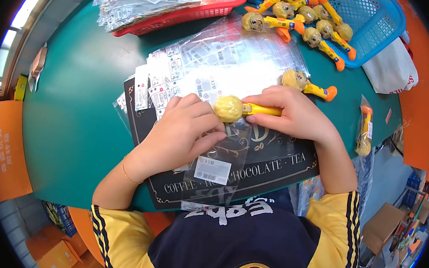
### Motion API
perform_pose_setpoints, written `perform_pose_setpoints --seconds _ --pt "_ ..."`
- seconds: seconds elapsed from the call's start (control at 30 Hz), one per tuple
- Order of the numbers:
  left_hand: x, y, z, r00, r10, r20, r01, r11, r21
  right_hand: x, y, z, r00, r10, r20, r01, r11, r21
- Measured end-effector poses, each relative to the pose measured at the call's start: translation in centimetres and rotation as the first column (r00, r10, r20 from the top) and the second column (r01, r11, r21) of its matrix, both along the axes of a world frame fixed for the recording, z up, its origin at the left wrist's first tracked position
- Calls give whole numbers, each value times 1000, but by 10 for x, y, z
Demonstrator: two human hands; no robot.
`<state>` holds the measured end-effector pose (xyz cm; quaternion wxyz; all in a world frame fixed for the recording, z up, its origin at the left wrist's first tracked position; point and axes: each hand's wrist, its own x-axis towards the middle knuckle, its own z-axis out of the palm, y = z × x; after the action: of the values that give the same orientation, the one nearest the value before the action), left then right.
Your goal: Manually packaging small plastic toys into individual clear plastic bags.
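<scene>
My right hand (291, 109) grips the yellow stem of a doll-headed toy (228, 108), thumb below and fingers above. Its round blond head points left, toward my left hand (185, 127). The curled fingers of that hand are closed at the upper end of a clear plastic bag (238, 155), though its exact pinch is partly hidden. The toy's head lies right at the bag's upper end; I cannot tell whether any of it is inside. A white label shows on the bag, which lies over a black printed mat (171, 181).
Flat clear bags (219, 59) are stacked beyond my hands. Another toy (307, 85) lies beyond my right hand, and a bagged toy (365, 129) rests at the table's right. A red basket (183, 17) holds bags; a blue basket (375, 33) stands beside several loose toys (313, 36).
</scene>
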<state>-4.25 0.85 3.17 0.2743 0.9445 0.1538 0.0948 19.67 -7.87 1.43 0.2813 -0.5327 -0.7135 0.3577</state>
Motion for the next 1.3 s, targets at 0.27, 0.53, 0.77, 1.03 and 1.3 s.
perform_pose_setpoints --seconds 0.27,0.53,0.77,1.03,1.3 --pt "4 9 -6 985 11 173 8 994 -105 -12 -11 30 908 -31 418 -59 978 201" --pt "6 11 -11 944 -23 329 86 980 -178 11 21 20 954 272 -127 -284 954 -91" --pt "2 6 10 932 242 -270 -347 812 -470 4 17 15 953 211 -217 -230 971 -63" --pt "6 3 11 939 247 -241 -341 560 -755 -13 13 17 980 163 -114 -146 978 151" --pt "4 9 -7 942 299 -152 -227 234 -945 -11 13 16 989 150 5 -146 954 263"
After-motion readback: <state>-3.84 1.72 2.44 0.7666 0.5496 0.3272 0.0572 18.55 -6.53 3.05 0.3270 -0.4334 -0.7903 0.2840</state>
